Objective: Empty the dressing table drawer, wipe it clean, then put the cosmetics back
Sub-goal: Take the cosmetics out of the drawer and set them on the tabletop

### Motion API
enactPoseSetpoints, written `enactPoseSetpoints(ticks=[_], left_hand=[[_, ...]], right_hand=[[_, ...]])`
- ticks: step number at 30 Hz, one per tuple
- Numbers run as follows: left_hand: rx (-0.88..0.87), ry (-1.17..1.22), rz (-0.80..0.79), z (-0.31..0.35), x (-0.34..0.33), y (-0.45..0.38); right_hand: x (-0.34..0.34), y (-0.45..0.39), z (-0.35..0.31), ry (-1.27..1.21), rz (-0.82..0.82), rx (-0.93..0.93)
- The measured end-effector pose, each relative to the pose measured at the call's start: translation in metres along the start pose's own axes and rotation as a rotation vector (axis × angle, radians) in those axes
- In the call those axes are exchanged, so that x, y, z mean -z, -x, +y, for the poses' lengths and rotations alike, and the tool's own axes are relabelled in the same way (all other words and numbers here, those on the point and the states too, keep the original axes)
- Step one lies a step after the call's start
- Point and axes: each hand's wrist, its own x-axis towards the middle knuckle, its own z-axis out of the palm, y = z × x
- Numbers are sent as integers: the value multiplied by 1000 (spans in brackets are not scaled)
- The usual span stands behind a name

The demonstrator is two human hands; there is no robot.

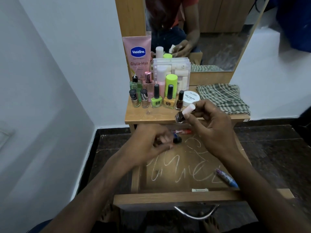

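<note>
1. The drawer (176, 195) is pulled out toward the viewer, its long axis running near to far, with pale scribbles across its wooden floor.
2. Inside it, a blue-and-purple tube (226, 178) lies at the near right, pointing diagonally from far left to near right; a red-and-white item (182, 131) lies along the far edge, left to right.
3. The right hand (212, 130) is over the far end of the drawer, fingers curled round a small dark bottle with a pale pink cap (185, 113), tilted so the cap points far and right.
4. The left hand (151, 143) is low over the drawer's far left, fingers curled on a small dark, blue-topped item (227, 140); it is too blurred to name.
5. On the surface (159, 115) beyond stand nail polish bottles (162, 100), upright in a row, with a white nail polish jar (191, 97) to their right.
6. Behind them stands a pink Vaseline tube (137, 56); a checked cloth (222, 98) lies at the right.
</note>
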Motion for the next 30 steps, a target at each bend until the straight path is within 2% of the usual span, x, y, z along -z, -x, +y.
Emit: enactPoseSetpoints(ticks=[3,5,7,14,30], left_hand=[[60,200,379,3,7,0],[65,166,597,4,10,-4],[92,122,705,3,11,-9],[144,29,697,-7,8,-26],[140,97,725,-5,0,-36]], right_hand=[[-15,-9,-5,131,151,71],[-26,-14,-7,237,174,111],[-38,-18,-8,365,165,166],[-52,-23,-9,401,227,122],[-55,-22,-7,369,227,86]])
